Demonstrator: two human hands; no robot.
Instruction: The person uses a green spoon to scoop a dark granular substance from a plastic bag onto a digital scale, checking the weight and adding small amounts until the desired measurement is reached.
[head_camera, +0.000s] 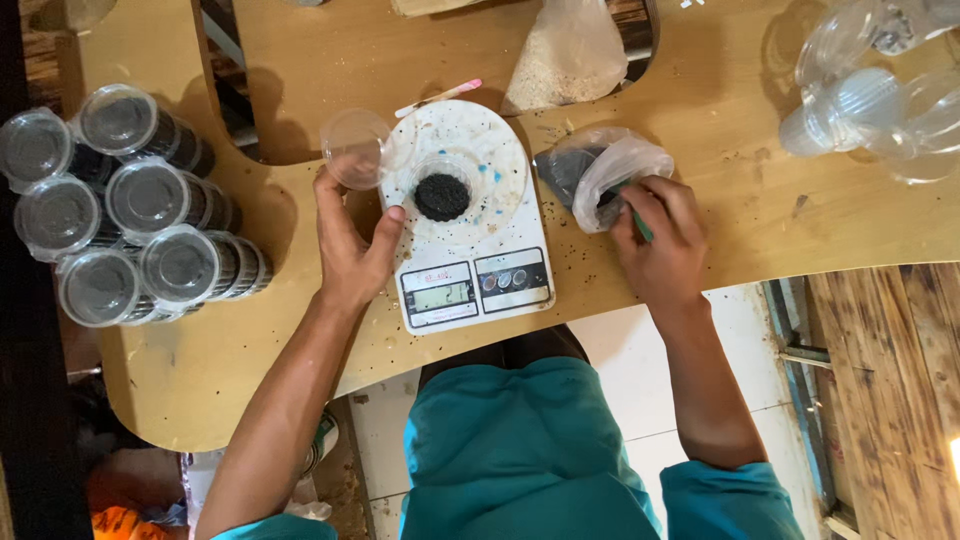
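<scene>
While a small clear cup (442, 192) half filled with black granules sits centred on the white kitchen scale (470, 215), I watch from my remote feed as the person's two hands work either side of it at a curved wooden desk (740, 215). The left hand (350, 245) is partly closed, fingers curled around a clear plastic lid (355, 148) held up just beside the scale's platform, thumb resting against the scale's edge; the lid is kept close, I judge, so it can go straight onto the cup. The right hand (660, 235) is closed around a slim green-handled tool (638, 222) (a scoop or spoon, I cannot tell which, since its end is buried) that dips into the rolled-down mouth of a plastic bag (610, 170) holding the same dark material. The bag lies just to the right of the scale, near enough for short transfers.

At the far left of the desk, stacks of lidded cups (130, 205) with dark contents lie on their sides, touching one another, well apart from the weighing spot. A pink-and-white stick (440, 97) lies just beyond the scale's rounded top, and a second bag of pale grain (570, 55) stands behind it. Empty clear containers (870, 85) are heaped at the upper right corner. Loose crumbs speckle the desk around the scale, whose lit display faces the person's teal shirt (520, 450).
</scene>
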